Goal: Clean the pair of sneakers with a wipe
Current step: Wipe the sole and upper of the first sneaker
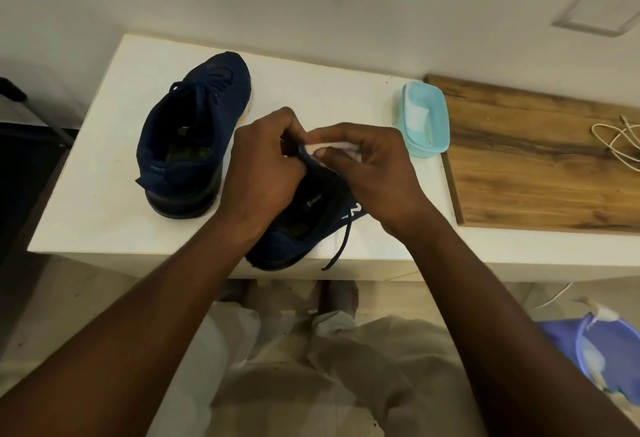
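Two navy sneakers lie on a white table [104, 166]. The far sneaker [194, 135] rests on the left with its toe pointing away from me. The near sneaker [304, 225] sits at the table's front edge, its loose lace hanging over it. My left hand [266, 166] grips the tongue and lace area of the near sneaker. My right hand [367, 166] pinches a white wipe [337, 146] against the same spot. The front of the near sneaker is hidden under both hands.
A light blue plastic tub [424, 121] with a folded white wipe inside stands to the right of my hands. A wooden board [540, 156] with a white cable [620, 142] lies further right. A purple bin [602, 350] with used wipes stands on the floor at lower right.
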